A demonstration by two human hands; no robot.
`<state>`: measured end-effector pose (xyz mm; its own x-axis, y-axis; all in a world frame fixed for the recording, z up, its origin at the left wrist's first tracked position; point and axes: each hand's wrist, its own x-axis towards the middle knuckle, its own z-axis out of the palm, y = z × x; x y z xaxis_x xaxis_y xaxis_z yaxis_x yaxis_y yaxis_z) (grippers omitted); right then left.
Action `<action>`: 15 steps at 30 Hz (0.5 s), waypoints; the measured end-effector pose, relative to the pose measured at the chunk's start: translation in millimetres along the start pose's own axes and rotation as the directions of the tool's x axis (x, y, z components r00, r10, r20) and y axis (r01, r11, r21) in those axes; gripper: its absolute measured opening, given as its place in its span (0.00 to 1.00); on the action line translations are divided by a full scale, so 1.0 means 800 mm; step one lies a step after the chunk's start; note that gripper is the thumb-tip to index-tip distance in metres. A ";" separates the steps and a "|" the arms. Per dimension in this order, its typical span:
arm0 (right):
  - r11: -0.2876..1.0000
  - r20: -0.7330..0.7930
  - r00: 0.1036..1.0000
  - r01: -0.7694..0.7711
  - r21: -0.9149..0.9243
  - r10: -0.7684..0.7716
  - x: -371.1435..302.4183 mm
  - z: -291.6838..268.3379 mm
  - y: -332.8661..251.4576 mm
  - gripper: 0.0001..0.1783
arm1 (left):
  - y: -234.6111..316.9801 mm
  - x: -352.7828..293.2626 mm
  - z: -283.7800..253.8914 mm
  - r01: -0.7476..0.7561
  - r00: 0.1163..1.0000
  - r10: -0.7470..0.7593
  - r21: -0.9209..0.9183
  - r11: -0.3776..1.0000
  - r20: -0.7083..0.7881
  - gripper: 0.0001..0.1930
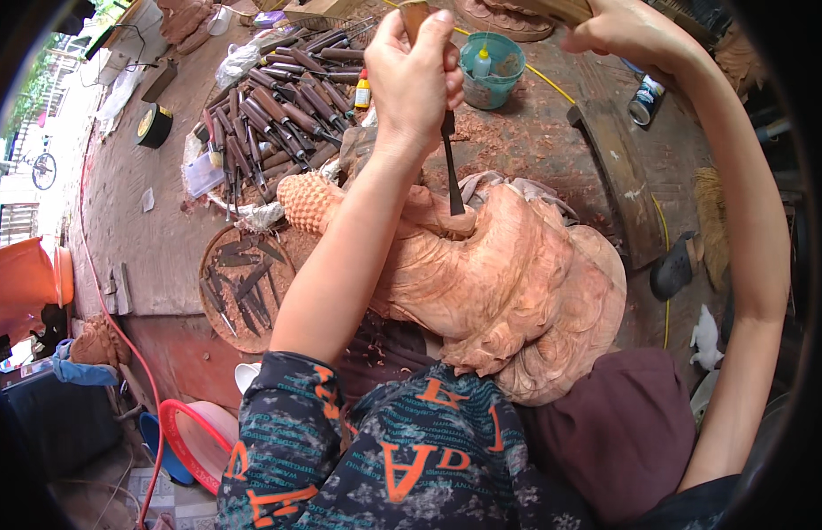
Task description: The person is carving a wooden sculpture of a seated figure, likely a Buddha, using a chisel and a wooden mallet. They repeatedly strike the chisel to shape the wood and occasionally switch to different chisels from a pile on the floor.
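My left hand is wrapped round the wooden handle of a chisel. The chisel stands nearly upright, its dark blade tip touching a raised part of a reddish wood carving. This carving is a figure lying across the bench in front of me, with a head of bumpy curls at the left and flowing folds over the body. Raised at the upper right, my right hand grips a wooden mallet, partly cut off by the picture's top edge.
Many wood-handled chisels lie heaped at the left. Below them a round tray holds several dark blades. A green bucket with a small bottle stands beyond the carving. A plank and a spray can lie right.
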<state>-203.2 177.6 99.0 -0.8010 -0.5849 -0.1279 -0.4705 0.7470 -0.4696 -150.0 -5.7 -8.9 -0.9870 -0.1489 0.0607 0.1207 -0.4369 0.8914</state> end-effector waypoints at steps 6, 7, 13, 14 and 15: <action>0.912 -0.187 0.969 -0.073 0.403 0.160 -0.005 0.009 0.006 0.24 | 0.004 0.003 -0.006 -0.023 1.000 0.023 -0.010 1.000 0.004 0.06; 0.904 -0.190 0.968 -0.069 0.423 0.163 -0.007 0.008 0.001 0.24 | 0.004 0.003 -0.006 -0.032 0.999 0.032 -0.004 0.999 0.009 0.06; 0.862 -0.245 0.945 -0.067 0.503 0.216 -0.007 0.016 0.002 0.23 | 0.004 0.001 -0.004 -0.061 0.997 0.062 -0.014 0.998 0.040 0.05; 0.859 -0.245 0.942 -0.076 0.506 0.228 -0.009 0.018 -0.001 0.23 | 0.004 0.002 -0.005 -0.053 0.998 0.054 -0.009 0.999 0.039 0.05; 0.856 -0.244 0.940 -0.085 0.510 0.239 -0.010 0.020 -0.002 0.23 | 0.004 0.004 -0.006 -0.046 0.998 0.046 -0.003 0.999 0.036 0.05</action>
<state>-189.9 176.1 86.7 -0.9555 -0.2943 -0.0194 -0.1458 0.5284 -0.8364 -152.2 -12.1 -8.3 -0.9836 -0.1364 0.1177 0.1660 -0.4325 0.8862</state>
